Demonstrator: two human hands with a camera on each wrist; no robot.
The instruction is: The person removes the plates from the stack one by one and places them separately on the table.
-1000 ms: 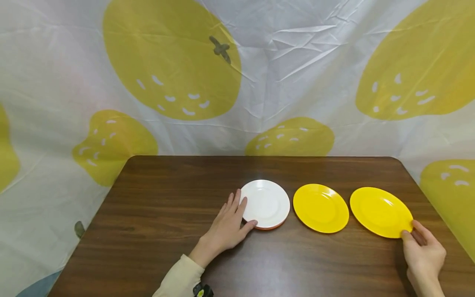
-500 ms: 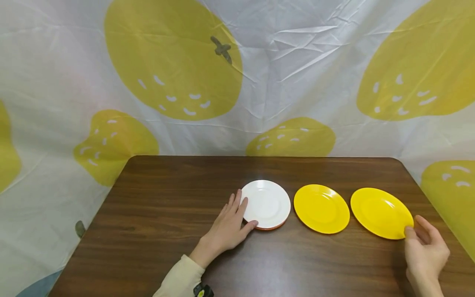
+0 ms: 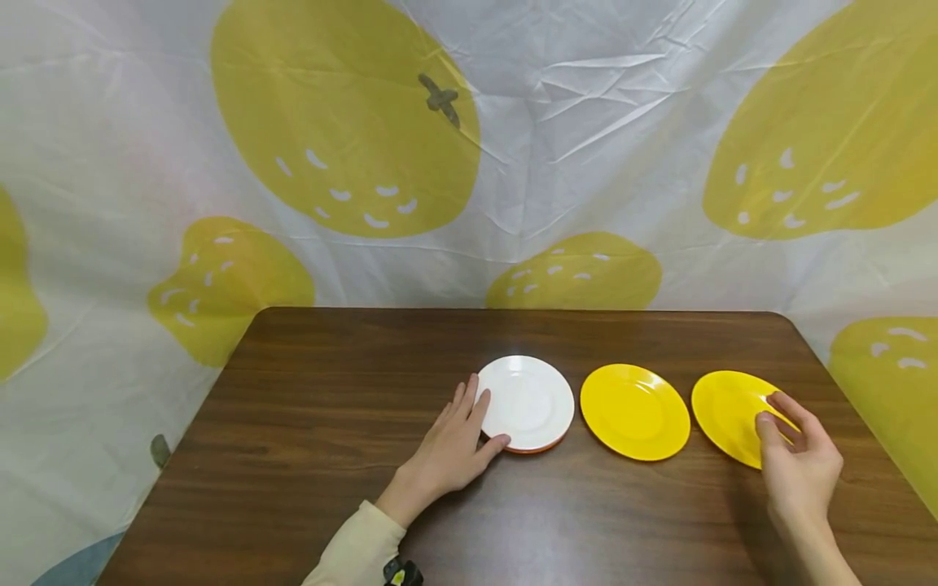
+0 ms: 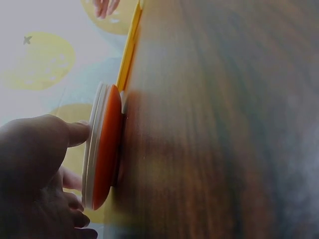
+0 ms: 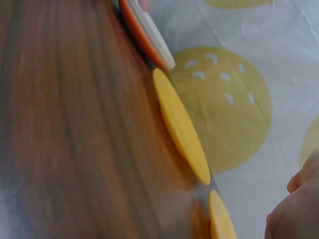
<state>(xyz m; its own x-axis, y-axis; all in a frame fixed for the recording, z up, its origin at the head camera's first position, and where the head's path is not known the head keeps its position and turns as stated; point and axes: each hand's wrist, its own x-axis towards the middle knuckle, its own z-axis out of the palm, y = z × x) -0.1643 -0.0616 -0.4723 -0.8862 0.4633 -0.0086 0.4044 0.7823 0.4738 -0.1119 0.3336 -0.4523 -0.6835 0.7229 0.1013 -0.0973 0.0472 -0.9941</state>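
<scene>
White plates (image 3: 529, 399) lie stacked on an orange plate (image 4: 105, 159) at the middle of the table. My left hand (image 3: 449, 448) rests at the stack's left rim, its fingers spread and fairly straight, the thumb on the near rim. Right of the stack lies a yellow plate (image 3: 633, 411), and farther right a second yellow plate (image 3: 725, 411). Over that second plate's right part hovers my right hand (image 3: 802, 464), fingers and thumb loosely bent with nothing between them; it hides part of the rim. The right wrist view shows this hand (image 5: 299, 204) apart from the plates.
The brown wooden table (image 3: 330, 382) extends left of the plates and in front of them. A white cloth (image 3: 586, 163) printed with yellow fruit hangs behind the table and along its sides.
My right hand has let go of the right yellow plate's rim and moved left over that plate. My left hand and the plates have stayed in place.
</scene>
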